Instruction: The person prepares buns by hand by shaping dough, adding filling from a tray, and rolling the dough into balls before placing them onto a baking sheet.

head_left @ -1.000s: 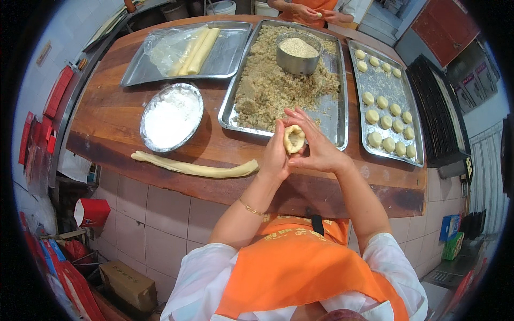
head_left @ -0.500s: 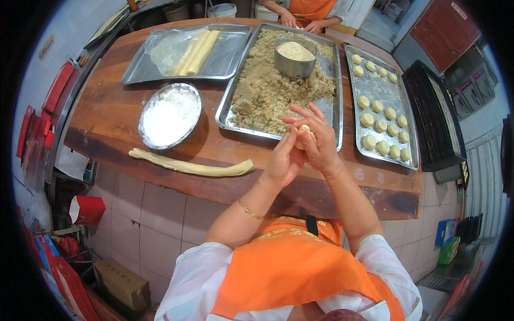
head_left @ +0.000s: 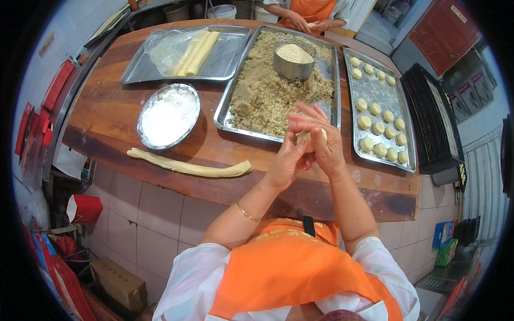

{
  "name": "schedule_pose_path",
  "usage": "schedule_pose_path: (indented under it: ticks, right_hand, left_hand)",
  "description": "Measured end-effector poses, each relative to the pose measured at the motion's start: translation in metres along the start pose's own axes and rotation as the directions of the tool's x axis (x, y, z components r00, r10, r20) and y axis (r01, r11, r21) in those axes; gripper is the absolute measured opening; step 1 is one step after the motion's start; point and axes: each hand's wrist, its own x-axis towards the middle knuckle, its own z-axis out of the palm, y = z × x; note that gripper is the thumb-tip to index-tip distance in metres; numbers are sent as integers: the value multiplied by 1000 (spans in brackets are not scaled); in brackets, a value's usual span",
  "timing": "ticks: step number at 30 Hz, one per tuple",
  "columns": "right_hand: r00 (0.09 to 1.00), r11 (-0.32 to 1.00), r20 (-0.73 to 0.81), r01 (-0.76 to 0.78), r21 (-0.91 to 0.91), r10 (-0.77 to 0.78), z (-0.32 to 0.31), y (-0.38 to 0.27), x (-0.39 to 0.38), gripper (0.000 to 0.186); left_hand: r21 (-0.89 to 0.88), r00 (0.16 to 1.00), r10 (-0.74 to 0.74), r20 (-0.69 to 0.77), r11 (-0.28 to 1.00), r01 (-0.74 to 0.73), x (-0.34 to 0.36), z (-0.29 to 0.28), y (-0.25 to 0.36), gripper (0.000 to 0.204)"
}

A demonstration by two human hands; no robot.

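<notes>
Dough piece (head_left: 304, 137) sits cupped between both hands, and from my remote seat I see it partly hidden by the fingers. My left hand (head_left: 286, 160) curls around its near-left side; my right hand (head_left: 328, 152) grasps it from the right, thumb against it, its other fingers stretched out past it. How hard they press, I cannot tell. Just beyond my fingertips lies a metal tray (head_left: 227, 119) of crumbly filling (head_left: 267, 91), with a round tin (head_left: 293, 69) of pale grains farther off. Left of my fingers I have a dough rope (head_left: 187, 167) on the wooden table (head_left: 96, 117), and past it a bowl (head_left: 143, 134) of white powder. Right of them, a second tray (head_left: 375, 88) carries rows of dough rounds (head_left: 378, 128). Well beyond my fingers, a co-worker's hands (head_left: 319, 24) hold something pale.
</notes>
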Motion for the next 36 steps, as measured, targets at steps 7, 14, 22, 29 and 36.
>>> schedule_pose_path:
  ticks: [7, 14, 22, 29, 36]
  right_hand:
    - [972, 999, 235, -14, 39, 4, -10, -6, 0, 62]
    - [998, 993, -54, -5, 122, 12, 6, -15, -2, 61]
    - [942, 980, 327, -135, 149, 80, -29, -2, -6, 67]
    - [998, 980, 53, -37, 196, 27, -1, -26, -6, 71]
    - [991, 961, 116, -98, 258, 70, -16, -16, -10, 73]
  left_hand:
    - [166, 996, -50, 69, 985, 38, 1, -19, -8, 66]
    - [159, 998, 57, 12, 986, -59, -8, 10, 8, 56]
    - [293, 965, 234, -115, 937, -192, -8, 24, -18, 75]
    - [181, 972, -47, 230, 984, 5, -12, -18, 1, 74]
    - [263, 989, 134, -57, 958, -115, -16, 24, 3, 75]
